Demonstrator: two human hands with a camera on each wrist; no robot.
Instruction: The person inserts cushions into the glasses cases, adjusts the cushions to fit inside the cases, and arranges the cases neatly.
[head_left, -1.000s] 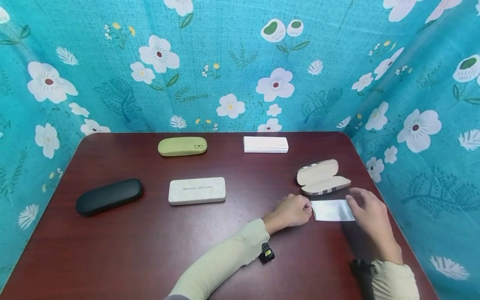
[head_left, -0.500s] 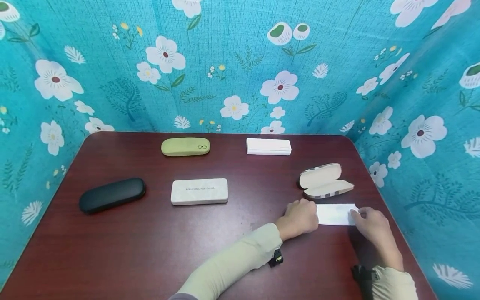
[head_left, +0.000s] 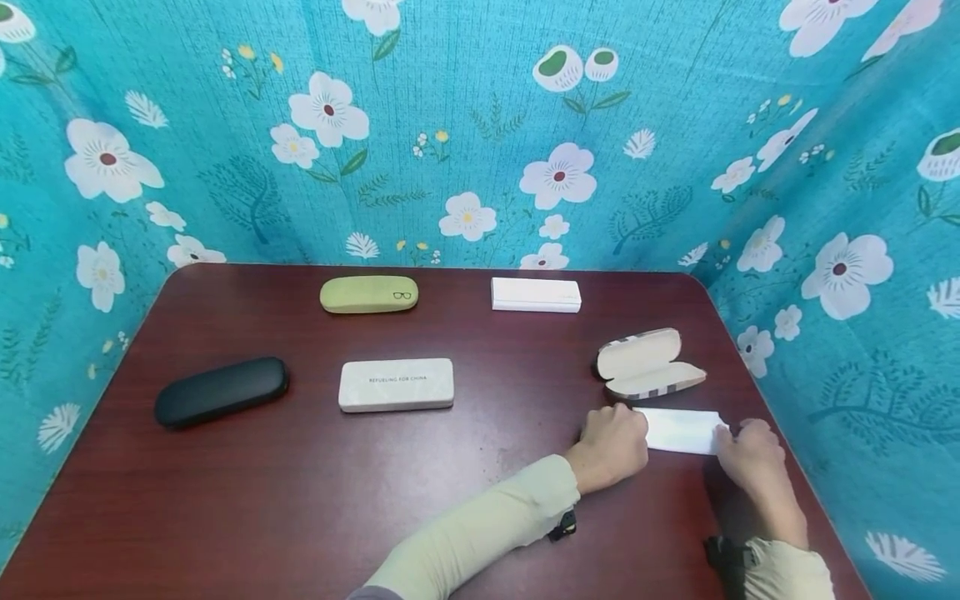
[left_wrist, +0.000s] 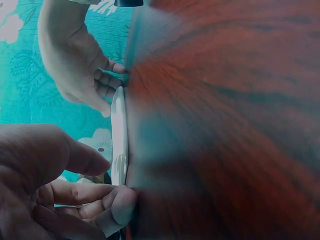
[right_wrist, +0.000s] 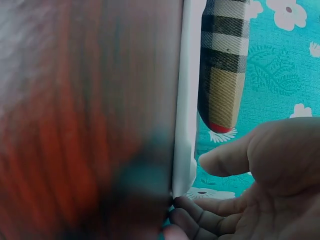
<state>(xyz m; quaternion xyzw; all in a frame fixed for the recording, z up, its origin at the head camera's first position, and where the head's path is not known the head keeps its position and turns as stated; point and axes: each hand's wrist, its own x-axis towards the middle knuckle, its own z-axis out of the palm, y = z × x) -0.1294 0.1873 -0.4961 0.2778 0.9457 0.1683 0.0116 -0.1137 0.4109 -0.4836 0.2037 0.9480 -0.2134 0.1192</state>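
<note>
A folded white cloth [head_left: 681, 431] lies flat near the table's right side, in front of an eyeglass case [head_left: 651, 367] with a checked outside and a cream lining, its lid raised. My left hand [head_left: 611, 442] holds the cloth's left end, fingers bent. At the opposite end my right hand [head_left: 753, 462] grips the other edge. In the left wrist view, thumb and fingers [left_wrist: 122, 202] bracket the cloth's near end. The right wrist view has the thumb [right_wrist: 225, 156] beside the cloth's edge and fingertips curled at its underside.
A black glasses case [head_left: 221, 392] lies at the left, with a white lettered case [head_left: 396, 385] right of it. Farther back are a green case [head_left: 369, 295] and a white box-shaped case [head_left: 536, 294]. A flowered blue curtain [head_left: 420, 133] borders the dark red table [head_left: 300, 517].
My right hand has come down onto the cloth's right end and taken hold of it. My left hand and the cloth have shifted slightly to the right and nearer.
</note>
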